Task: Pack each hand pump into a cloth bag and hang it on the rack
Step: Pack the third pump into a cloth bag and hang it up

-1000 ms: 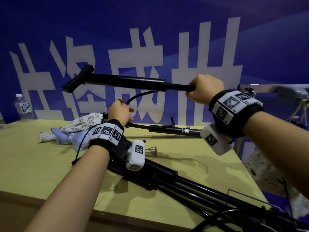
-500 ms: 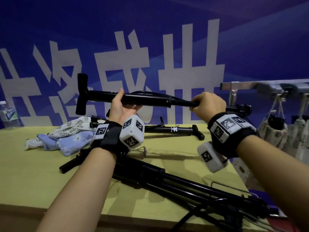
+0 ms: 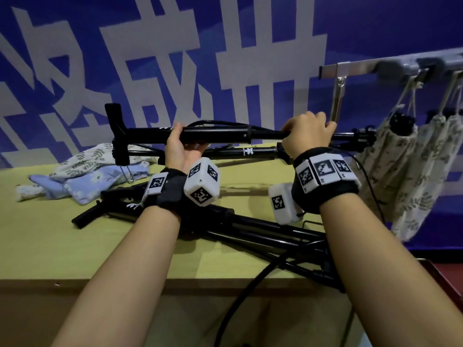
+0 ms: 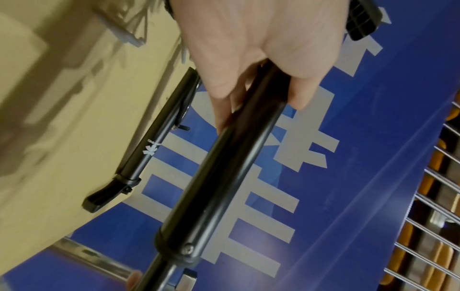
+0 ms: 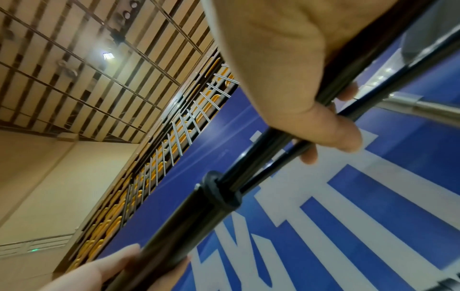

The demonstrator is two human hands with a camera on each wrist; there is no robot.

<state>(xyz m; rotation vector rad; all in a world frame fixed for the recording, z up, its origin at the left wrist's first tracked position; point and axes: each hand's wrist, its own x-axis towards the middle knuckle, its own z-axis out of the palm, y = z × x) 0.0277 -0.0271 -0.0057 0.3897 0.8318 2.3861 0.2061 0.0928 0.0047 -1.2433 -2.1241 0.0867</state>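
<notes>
A yellow-green tabletop (image 3: 50, 236) stands before a blue wall (image 3: 375, 33) with large white characters. Both hands hold one black pump (image 3: 213, 134) level above it: the left hand (image 3: 180, 149) cups the barrel from below, fingers curled round it; the right hand (image 3: 308, 135) grips the thin rod. More pumps (image 3: 250, 224) and loose bags (image 3: 82, 171) lie below. The rack (image 3: 390, 65) with hanging bags is cut off at right.

My table (image 3: 45, 236), yellow-green on top, filled the lower left of the head view. Crumpled cloth bags (image 3: 87, 169) lay at its far left edge, one black pump (image 3: 250, 152) along the back, and more black pumps (image 3: 250, 226) crossed at centre.
</notes>
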